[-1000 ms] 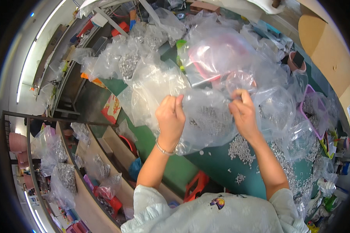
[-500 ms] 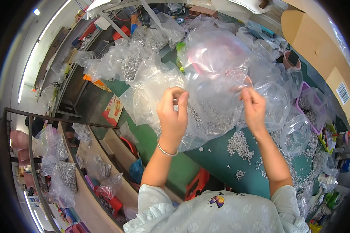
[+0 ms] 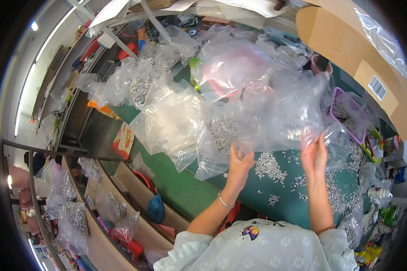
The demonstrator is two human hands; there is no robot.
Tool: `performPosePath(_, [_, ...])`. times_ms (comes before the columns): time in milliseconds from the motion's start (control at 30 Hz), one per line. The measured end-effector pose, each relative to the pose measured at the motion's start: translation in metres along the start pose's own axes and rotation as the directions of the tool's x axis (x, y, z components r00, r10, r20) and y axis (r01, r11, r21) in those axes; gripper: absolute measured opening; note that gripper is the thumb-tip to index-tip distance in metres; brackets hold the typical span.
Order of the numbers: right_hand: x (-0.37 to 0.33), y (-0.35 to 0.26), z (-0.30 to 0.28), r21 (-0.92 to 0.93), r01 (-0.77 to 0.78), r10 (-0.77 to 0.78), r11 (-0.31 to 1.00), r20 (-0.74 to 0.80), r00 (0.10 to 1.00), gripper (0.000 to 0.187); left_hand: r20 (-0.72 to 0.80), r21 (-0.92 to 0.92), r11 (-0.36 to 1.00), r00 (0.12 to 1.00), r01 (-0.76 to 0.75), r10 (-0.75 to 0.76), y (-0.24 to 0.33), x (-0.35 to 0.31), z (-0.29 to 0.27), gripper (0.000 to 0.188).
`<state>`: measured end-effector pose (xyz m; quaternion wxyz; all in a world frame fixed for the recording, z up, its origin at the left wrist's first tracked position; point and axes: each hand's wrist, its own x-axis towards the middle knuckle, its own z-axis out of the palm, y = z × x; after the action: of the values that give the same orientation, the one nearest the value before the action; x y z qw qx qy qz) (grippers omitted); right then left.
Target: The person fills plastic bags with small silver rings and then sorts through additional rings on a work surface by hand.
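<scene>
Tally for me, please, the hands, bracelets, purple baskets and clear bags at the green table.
Hands (left hand, right hand): 2
Bracelet: 1
Purple basket: 1
Clear bags: too overlapped to count
Total: 4, bags aside

At the right, a brown cardboard box (image 3: 337,38) with a white label (image 3: 377,87) leans in over the surface (image 3: 287,205), above a purple basket (image 3: 333,108) and a pink pot (image 3: 316,67). On the left stands a rack (image 3: 98,217) with light wooden shelves, where a bundled blue bag (image 3: 156,208) sits near a curved red object (image 3: 144,180). Beyond it, a red-and-cream packet (image 3: 123,141) and an orange item (image 3: 105,109) lie near each other, and a lit tube lamp (image 3: 25,99) runs along the wall.
</scene>
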<state>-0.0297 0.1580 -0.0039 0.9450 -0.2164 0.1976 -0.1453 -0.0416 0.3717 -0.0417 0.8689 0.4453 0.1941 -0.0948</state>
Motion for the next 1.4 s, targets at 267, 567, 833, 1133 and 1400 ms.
performPosePath(267, [-0.076,-0.005,-0.143,-0.004,-0.475,0.475,0.88,-0.036,0.879,0.018,0.263,0.248,0.855,0.882,-0.455,0.392,0.004,0.012,-0.021,0.007])
performPosePath(567, [-0.107,-0.008,-0.206,-0.679,-0.355,0.188,0.643,-0.31,0.932,0.016,-0.081,0.728,0.211,0.224,-0.652,0.971,0.183,0.092,-0.044,0.012])
performPosePath(833, [-0.136,-0.017,-0.286,-0.83,-0.304,-0.067,0.468,-0.376,0.924,0.014,0.065,0.947,0.03,0.284,-0.321,0.957,0.174,0.237,-0.152,0.028])
performPosePath(1133, [-0.136,-0.043,-0.298,-0.874,-0.315,-0.204,0.371,-0.407,0.89,0.01,-0.141,0.696,0.52,0.616,-0.494,0.775,0.154,0.242,-0.166,0.022])
performPosePath(1400, [-0.05,0.05,-0.183,-0.951,-0.059,0.344,0.304,0.052,0.937,0.052,0.188,0.979,-0.156,0.278,-0.132,0.942,0.14,0.117,-0.059,0.068])
